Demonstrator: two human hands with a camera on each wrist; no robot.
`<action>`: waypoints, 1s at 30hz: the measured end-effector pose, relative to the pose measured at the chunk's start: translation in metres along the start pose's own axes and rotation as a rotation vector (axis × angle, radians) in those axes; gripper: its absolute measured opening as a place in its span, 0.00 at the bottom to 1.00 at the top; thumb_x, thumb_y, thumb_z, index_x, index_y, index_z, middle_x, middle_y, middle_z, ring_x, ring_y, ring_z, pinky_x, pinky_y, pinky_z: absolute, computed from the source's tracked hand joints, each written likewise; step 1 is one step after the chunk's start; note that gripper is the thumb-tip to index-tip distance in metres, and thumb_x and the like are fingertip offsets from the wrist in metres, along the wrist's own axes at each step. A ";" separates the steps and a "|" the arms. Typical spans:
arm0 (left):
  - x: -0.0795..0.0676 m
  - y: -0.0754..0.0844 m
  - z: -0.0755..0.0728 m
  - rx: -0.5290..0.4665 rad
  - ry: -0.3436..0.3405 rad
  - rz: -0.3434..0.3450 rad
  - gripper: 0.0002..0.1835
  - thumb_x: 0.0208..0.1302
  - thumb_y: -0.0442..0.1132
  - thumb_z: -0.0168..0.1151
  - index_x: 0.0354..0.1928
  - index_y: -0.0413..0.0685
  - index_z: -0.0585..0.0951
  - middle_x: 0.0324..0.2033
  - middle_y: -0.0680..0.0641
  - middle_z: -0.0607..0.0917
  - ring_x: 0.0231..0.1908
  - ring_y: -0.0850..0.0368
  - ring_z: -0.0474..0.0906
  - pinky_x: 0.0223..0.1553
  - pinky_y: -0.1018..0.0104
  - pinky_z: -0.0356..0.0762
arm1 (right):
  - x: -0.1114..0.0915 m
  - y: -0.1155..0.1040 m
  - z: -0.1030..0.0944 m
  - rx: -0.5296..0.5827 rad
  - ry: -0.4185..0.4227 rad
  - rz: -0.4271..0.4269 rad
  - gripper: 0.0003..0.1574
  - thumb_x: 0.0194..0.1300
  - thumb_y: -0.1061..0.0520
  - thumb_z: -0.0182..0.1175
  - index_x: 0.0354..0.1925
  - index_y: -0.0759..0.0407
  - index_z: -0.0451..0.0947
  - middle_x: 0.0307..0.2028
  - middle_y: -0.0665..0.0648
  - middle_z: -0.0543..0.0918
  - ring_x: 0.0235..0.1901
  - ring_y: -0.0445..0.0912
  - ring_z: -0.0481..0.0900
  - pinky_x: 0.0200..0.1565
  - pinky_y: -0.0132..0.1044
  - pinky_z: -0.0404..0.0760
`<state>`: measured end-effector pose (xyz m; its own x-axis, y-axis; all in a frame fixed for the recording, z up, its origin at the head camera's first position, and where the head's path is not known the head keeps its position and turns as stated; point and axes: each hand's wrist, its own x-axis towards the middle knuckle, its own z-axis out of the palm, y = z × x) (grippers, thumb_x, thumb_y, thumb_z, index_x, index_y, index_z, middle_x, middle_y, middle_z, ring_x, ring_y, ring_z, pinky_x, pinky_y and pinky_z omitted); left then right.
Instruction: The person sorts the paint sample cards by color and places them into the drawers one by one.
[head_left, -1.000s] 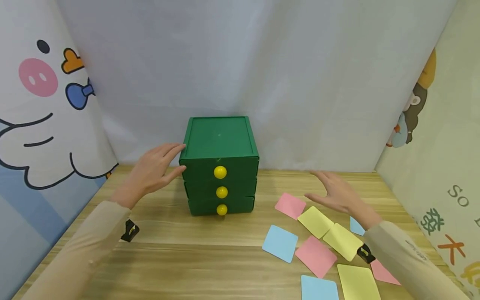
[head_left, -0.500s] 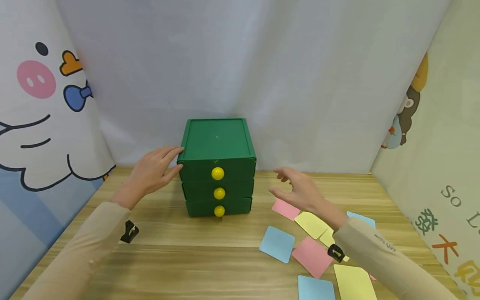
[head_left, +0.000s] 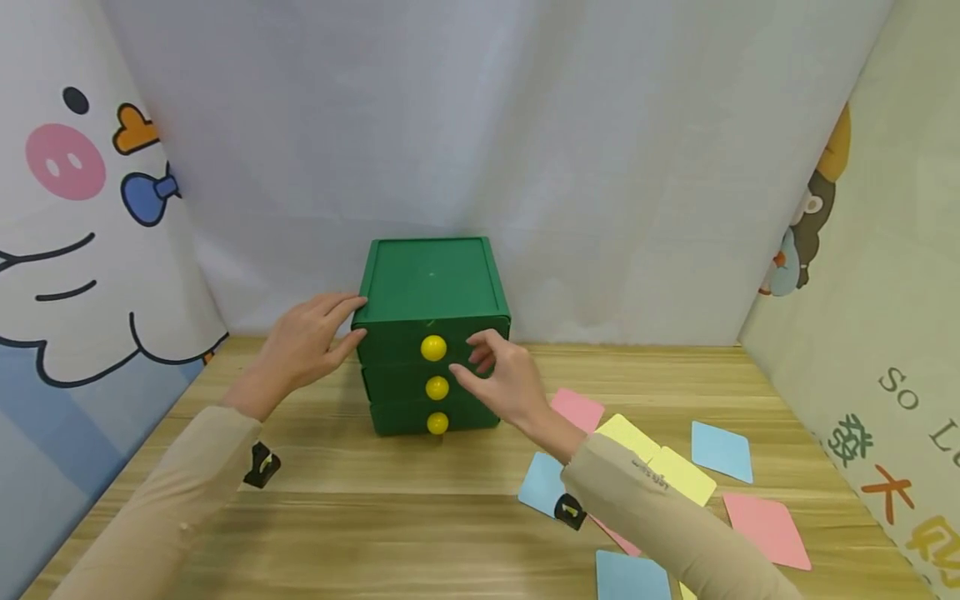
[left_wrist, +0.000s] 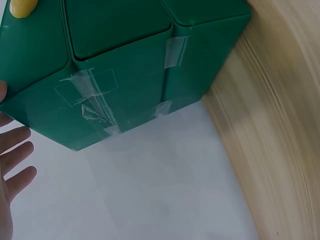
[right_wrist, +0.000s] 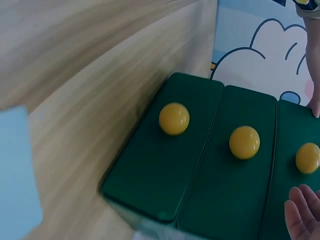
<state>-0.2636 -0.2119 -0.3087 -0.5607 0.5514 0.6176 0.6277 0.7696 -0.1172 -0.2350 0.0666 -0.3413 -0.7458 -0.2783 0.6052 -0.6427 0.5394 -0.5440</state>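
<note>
A green three-drawer box (head_left: 431, 279) stands on the wooden table, each drawer front bearing a round yellow knob; all drawers look closed. My left hand (head_left: 303, 342) touches the box's upper left edge, fingers fairly straight. In the left wrist view, clear tape (left_wrist: 90, 90) runs along the box's side. My right hand (head_left: 506, 379) is in front of the box's right half, its thumb and bent fingers apart. The top knob (head_left: 433, 348) lies just left of its fingertips, and nothing is between them. In the right wrist view the top knob (right_wrist: 308, 158) is near those fingers.
Several paper squares lie on the table to the right: yellow (head_left: 678, 473), pink (head_left: 767, 529) and blue (head_left: 722, 451), some behind my right sleeve (head_left: 667, 517). A white curtain (head_left: 600, 167) hangs behind the box. Printed cartoon panels (head_left: 67, 250) stand at the sides.
My right hand has moved left from above the paper squares to the front of the box, its fingers bending more. My left hand stays at the box's edge.
</note>
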 end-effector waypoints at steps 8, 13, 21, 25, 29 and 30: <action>0.000 0.002 0.001 -0.015 0.024 0.003 0.24 0.53 0.39 0.65 0.52 0.34 0.75 0.48 0.36 0.78 0.48 0.41 0.74 0.46 0.48 0.73 | 0.003 -0.010 0.030 0.081 0.095 0.122 0.19 0.53 0.53 0.66 0.40 0.62 0.74 0.28 0.56 0.82 0.23 0.43 0.79 0.28 0.27 0.77; -0.001 0.000 0.003 -0.018 0.044 0.006 0.24 0.53 0.38 0.65 0.51 0.34 0.75 0.47 0.36 0.78 0.48 0.41 0.74 0.46 0.48 0.73 | 0.005 -0.016 0.043 0.138 0.170 0.184 0.19 0.53 0.52 0.66 0.39 0.62 0.74 0.29 0.56 0.83 0.22 0.42 0.78 0.26 0.27 0.77; 0.000 -0.002 0.003 -0.020 0.071 0.021 0.23 0.53 0.40 0.65 0.50 0.34 0.76 0.46 0.36 0.79 0.46 0.42 0.75 0.45 0.49 0.74 | 0.007 -0.022 0.060 0.156 0.310 0.254 0.19 0.54 0.48 0.65 0.37 0.60 0.75 0.28 0.55 0.82 0.22 0.41 0.79 0.24 0.28 0.76; 0.003 -0.002 0.000 -0.023 0.064 0.010 0.21 0.52 0.38 0.66 0.48 0.35 0.78 0.45 0.37 0.80 0.45 0.42 0.76 0.42 0.49 0.75 | 0.006 -0.021 0.064 0.157 0.343 0.248 0.18 0.54 0.49 0.65 0.36 0.60 0.76 0.27 0.54 0.82 0.21 0.41 0.78 0.23 0.28 0.75; 0.004 -0.001 -0.005 -0.024 0.022 -0.022 0.19 0.54 0.39 0.65 0.47 0.37 0.79 0.44 0.38 0.81 0.44 0.42 0.76 0.40 0.49 0.76 | 0.005 -0.020 0.065 0.164 0.361 0.234 0.17 0.53 0.50 0.65 0.35 0.61 0.76 0.27 0.55 0.82 0.20 0.40 0.78 0.23 0.28 0.75; 0.005 -0.001 -0.007 -0.027 0.012 -0.031 0.18 0.55 0.39 0.64 0.47 0.37 0.79 0.44 0.38 0.81 0.44 0.42 0.77 0.40 0.49 0.76 | 0.005 -0.020 0.066 0.165 0.364 0.231 0.17 0.53 0.50 0.65 0.35 0.61 0.75 0.26 0.55 0.82 0.20 0.40 0.78 0.23 0.27 0.75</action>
<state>-0.2629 -0.2119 -0.3007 -0.5736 0.5237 0.6299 0.6246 0.7771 -0.0772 -0.2369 0.0022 -0.3653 -0.7817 0.1476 0.6060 -0.5083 0.4124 -0.7560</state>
